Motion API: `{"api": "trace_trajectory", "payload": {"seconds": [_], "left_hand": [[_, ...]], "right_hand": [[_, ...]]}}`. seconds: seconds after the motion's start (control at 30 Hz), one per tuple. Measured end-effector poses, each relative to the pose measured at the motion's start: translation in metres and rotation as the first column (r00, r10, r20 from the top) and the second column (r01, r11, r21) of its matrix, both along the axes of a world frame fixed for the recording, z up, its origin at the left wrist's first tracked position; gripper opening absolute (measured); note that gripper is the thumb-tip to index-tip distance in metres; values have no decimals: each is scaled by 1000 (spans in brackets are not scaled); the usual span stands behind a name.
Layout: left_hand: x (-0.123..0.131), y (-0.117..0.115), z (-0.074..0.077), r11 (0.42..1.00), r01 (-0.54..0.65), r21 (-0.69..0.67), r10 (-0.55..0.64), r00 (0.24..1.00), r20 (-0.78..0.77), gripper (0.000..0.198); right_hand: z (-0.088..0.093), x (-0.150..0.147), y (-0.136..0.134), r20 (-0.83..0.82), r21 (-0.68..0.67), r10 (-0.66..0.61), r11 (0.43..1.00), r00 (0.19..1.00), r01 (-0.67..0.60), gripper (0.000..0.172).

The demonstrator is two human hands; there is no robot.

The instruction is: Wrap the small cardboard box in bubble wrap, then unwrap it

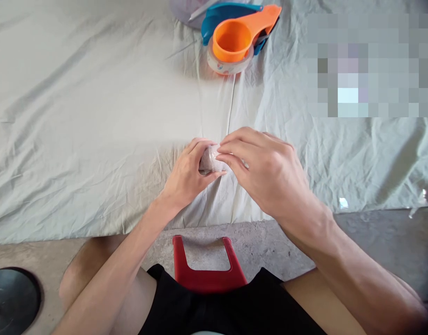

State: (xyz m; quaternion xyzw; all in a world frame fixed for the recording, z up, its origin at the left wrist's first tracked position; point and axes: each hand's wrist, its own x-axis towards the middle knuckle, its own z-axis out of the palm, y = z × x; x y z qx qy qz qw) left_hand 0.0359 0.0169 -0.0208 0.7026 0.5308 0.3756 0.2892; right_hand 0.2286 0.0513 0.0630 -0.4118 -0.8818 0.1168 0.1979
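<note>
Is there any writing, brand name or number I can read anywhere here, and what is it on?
No text can be read anywhere in the view.
Tape roll in the orange and blue dispenser: small red and blue marks on its side, too blurred to read.
Small wrapped object held between the left hand and right hand: no lettering visible.
Pixelated patch on the sheet: nothing legible.

arms: both bare to past the elbow, no sleeves in view
left hand (186, 179): bare, no ring, no glove
right hand (270, 174): bare, no ring, no watch at wrist
shorts (231, 309): black, plain, at 6 o'clock
knees: bare
</note>
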Motion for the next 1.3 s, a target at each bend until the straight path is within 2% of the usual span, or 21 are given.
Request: {"api": "trace_trajectory", "payload": {"seconds": [0.2,0.33,0.47,0.6,0.73,0.83,0.97,1.1,1.17,1.3], "left_hand": [[0,-2,-1,996,-50,71,55,997,-63,36],[0,-1,-4,994,-45,96,55,993,-104,39],[2,-1,0,994,-57,94,65,993,-95,28],[3,-2,5,997,-57,48,61,995,-84,27],[2,1,6,998,-66,4,66,988,-142,32],[0,2,6,997,-83,7,83,976,-200,30],[-2,3,1,996,-79,28,84,966,-244,32],[-6,3,-8,999,-21,41,31,969,-246,35],[-8,3,-13,999,-1,33,9,968,-249,37],[-10,4,-18,999,24,22,-18,970,-243,53]], "right_hand": [[-21,-2,-21,-150,132,-95,985,984,115,22],[-31,-13,-28,-231,177,-162,963,960,205,22],[-40,-23,-33,-306,267,-164,931,938,249,19],[-58,-25,-38,-325,398,-137,878,936,267,13],[-75,-18,-45,-302,457,-91,860,949,228,31],[-85,-11,-52,-202,463,-99,867,974,184,50],[-96,-2,-61,-24,398,-91,913,996,93,77],[-97,5,-67,55,251,-49,967,997,33,87],[-89,8,-66,18,176,-21,984,1000,17,84],[-65,13,-44,-263,-24,-25,1000,964,19,62]]}}
